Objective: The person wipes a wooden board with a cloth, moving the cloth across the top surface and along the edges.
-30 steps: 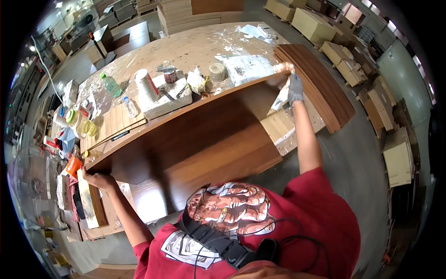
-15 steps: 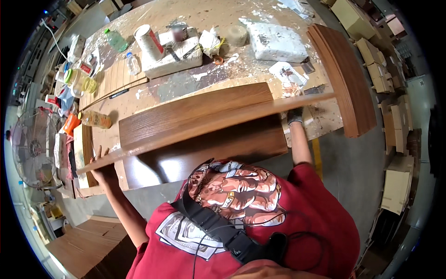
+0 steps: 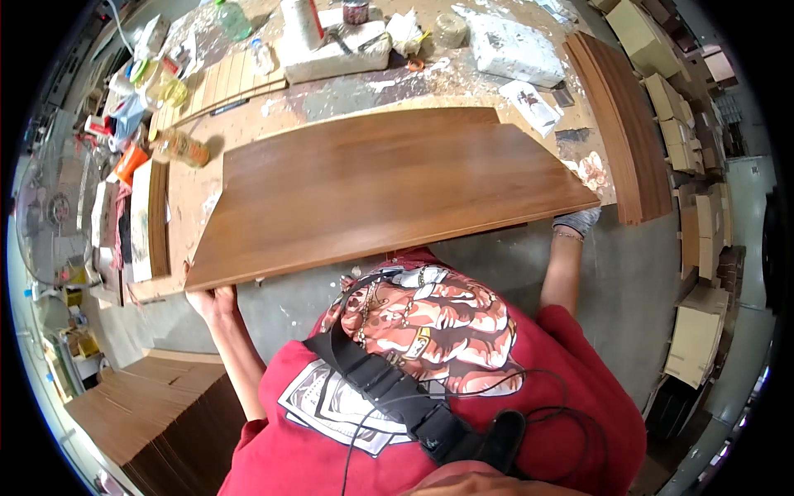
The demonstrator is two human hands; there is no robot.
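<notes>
A long brown wood-grain board (image 3: 397, 202) spans between my two hands, its broad face turned up. My left hand (image 3: 217, 302) grips its near left corner, with the fingers partly hidden beneath. At the right end, my right hand (image 3: 579, 221), in a grey glove, holds the near corner from below; most of its fingers are out of sight. Another brown board (image 3: 488, 115) shows along the far edge, mostly covered by the held one. On the right side of the worktable rests a stack of brown boards (image 3: 620, 132).
The paint-spattered worktable (image 3: 331, 103) carries a wrapped white block (image 3: 513, 51), a white can (image 3: 303, 23), an orange-labelled bottle (image 3: 182, 147) and thin wooden strips (image 3: 223, 87). A fan (image 3: 58, 207) stands at left. Cardboard boxes (image 3: 699, 331) line the right; cardboard sheets (image 3: 149, 397) lie lower left.
The held board has turned from nearly edge-on to broad face up, now covering most of the board behind it. Both hands have shifted right, and my right hand has come nearer to me.
</notes>
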